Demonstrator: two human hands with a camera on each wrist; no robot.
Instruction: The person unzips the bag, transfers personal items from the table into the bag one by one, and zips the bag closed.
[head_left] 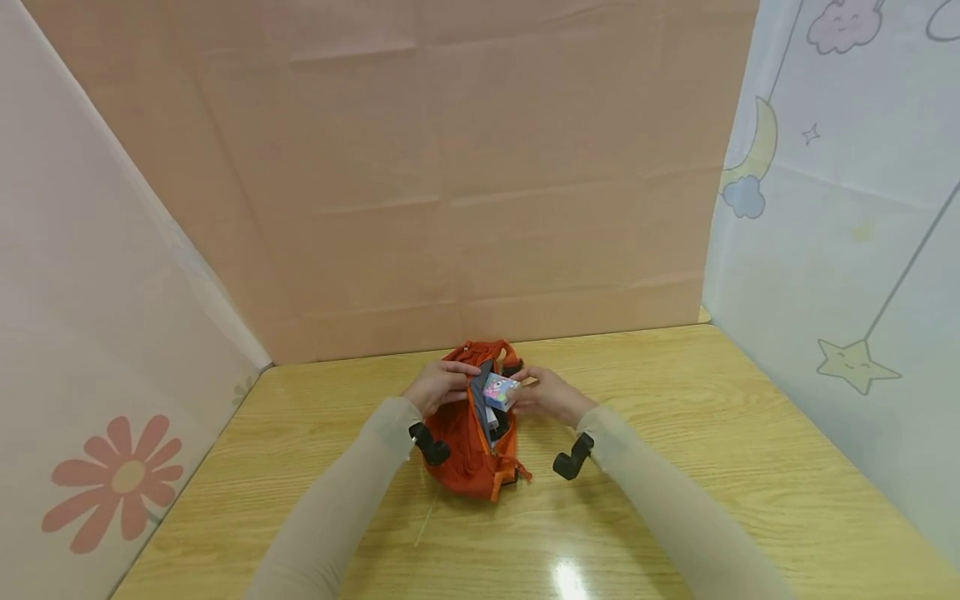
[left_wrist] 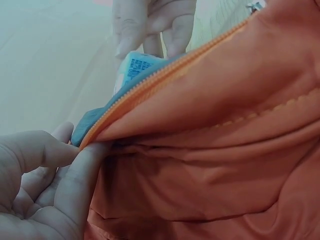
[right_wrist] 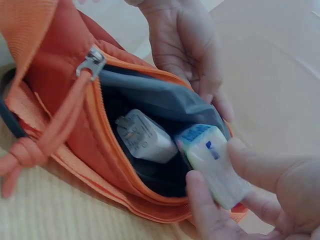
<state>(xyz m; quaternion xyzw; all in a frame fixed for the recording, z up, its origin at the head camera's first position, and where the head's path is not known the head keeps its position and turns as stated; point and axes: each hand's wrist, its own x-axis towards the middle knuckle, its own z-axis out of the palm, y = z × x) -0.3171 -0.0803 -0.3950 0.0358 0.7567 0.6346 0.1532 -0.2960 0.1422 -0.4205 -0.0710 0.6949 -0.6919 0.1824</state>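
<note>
An orange-red bag (head_left: 457,442) lies on the table with its zipper undone, showing a grey lining. My left hand (head_left: 438,387) pinches the zipped edge of the opening between thumb and fingers, as the left wrist view shows up close. In my right hand (head_left: 551,395) is a small, colourful, plastic-wrapped tissue pack (right_wrist: 212,162), held between thumb and fingers at the mouth of the bag. One end of the pack is over the opening. Inside the bag sits a white charger plug (right_wrist: 147,137) with metal prongs; what lies deeper is dark.
The bag rests on a light wooden table (head_left: 637,392). An orange cord (right_wrist: 55,130) hangs from the zipper pull (right_wrist: 91,63). A tan sheet (head_left: 450,183) stands behind the table, and patterned white sheets flank it on both sides.
</note>
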